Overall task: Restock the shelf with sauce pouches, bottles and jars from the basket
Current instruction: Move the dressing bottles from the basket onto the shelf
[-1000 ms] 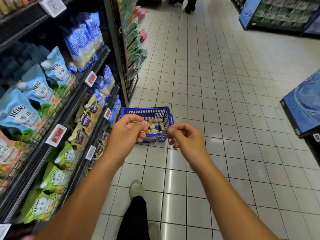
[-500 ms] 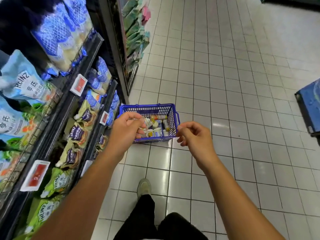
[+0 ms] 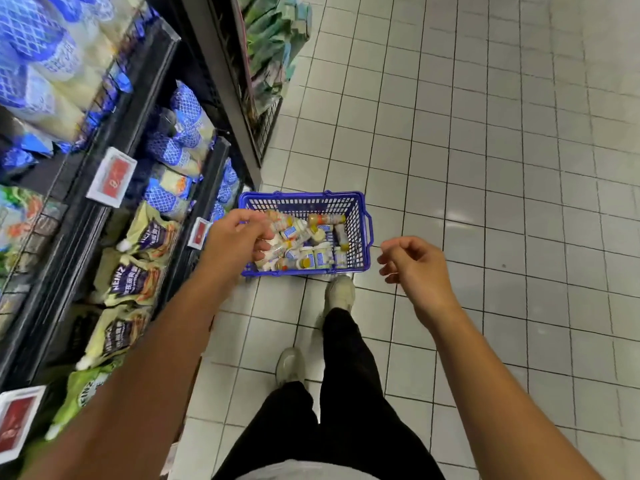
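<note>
A blue plastic basket (image 3: 301, 196) stands on the tiled floor beside the shelf, holding several small sauce bottles and jars (image 3: 313, 252) that lie jumbled. My left hand (image 3: 235, 240) hovers over the basket's left side with fingers curled down next to a small bottle (image 3: 277, 221); whether it grips that bottle is unclear. My right hand (image 3: 412, 265) hangs just right of the basket, loosely curled and holding nothing. On the left, the shelf (image 3: 207, 174) carries blue-patterned pouches (image 3: 180, 140), pale Heinz pouches with purple labels (image 3: 138, 271) and green Heinz pouches (image 3: 83, 393).
Red price tags (image 3: 112, 174) hang on the shelf edges. A second shelf unit with green packs (image 3: 273, 36) stands further along the aisle. My feet in pale shoes (image 3: 341, 292) are right behind the basket. White floor tiles (image 3: 485, 168) stretch to the right.
The view has tilted down and come closer to the basket. My left hand stays over its left side. My right hand has moved to the right, away from the basket, and loosened.
</note>
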{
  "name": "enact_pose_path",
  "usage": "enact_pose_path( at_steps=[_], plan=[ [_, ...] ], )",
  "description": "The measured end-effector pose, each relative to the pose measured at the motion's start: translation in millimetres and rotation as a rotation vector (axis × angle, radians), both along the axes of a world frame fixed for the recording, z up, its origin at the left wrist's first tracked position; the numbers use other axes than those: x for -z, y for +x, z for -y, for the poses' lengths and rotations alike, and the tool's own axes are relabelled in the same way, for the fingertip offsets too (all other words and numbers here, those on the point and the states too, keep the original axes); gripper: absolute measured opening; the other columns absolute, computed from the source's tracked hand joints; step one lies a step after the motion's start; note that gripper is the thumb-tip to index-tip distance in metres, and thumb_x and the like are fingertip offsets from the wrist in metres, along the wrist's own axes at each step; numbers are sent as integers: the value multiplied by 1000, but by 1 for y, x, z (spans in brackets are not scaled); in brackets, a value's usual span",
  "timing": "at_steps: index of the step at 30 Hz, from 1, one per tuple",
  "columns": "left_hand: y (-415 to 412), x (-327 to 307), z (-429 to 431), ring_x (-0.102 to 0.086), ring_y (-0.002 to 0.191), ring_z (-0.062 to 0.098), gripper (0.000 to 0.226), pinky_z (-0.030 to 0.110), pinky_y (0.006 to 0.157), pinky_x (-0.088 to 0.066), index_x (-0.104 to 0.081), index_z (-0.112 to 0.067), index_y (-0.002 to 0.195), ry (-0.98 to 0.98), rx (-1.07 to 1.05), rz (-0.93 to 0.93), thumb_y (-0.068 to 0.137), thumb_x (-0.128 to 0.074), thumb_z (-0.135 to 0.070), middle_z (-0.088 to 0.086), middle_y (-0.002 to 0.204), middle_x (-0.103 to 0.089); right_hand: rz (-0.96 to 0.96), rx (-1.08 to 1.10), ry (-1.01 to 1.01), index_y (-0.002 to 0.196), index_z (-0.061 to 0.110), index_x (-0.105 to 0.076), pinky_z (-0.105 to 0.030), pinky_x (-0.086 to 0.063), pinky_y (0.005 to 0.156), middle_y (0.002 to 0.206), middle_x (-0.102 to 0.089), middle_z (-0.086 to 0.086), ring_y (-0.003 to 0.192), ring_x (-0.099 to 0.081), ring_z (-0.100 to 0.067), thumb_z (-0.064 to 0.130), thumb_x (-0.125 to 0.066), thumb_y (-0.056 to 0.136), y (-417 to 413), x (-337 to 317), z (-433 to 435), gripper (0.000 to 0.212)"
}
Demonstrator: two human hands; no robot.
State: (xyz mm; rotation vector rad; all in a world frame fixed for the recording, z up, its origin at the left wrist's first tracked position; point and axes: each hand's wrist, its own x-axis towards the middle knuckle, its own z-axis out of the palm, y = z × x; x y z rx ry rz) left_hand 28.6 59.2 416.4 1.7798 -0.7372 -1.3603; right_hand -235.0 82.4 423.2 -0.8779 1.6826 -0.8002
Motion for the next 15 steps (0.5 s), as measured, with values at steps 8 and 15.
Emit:
enact_pose_path(
  at_steps=[8, 15],
  plan=[
    [-7, 88, 86, -63, 54, 5, 12, 19, 50, -53, -67, -24, 79, 166, -14, 84, 90, -61, -23, -6, 64, -71, -17, -132, 121, 97, 7, -68, -11, -48, 51, 88, -70, -1, 62, -67, 4, 17, -61, 97, -30, 77, 98, 12],
    [-7, 191, 128, -58, 49, 8, 14, 19, 43, -47, -63, -20, 80, 349, 70, 203, 93, -58, -22, 3, 70, -67, -47, -269, 253, 88, 15, -65, -12, -47, 49, 86, -71, -2, 59, -66, 1, 20, -59, 98, -37, 165, 157, 13]
  ],
)
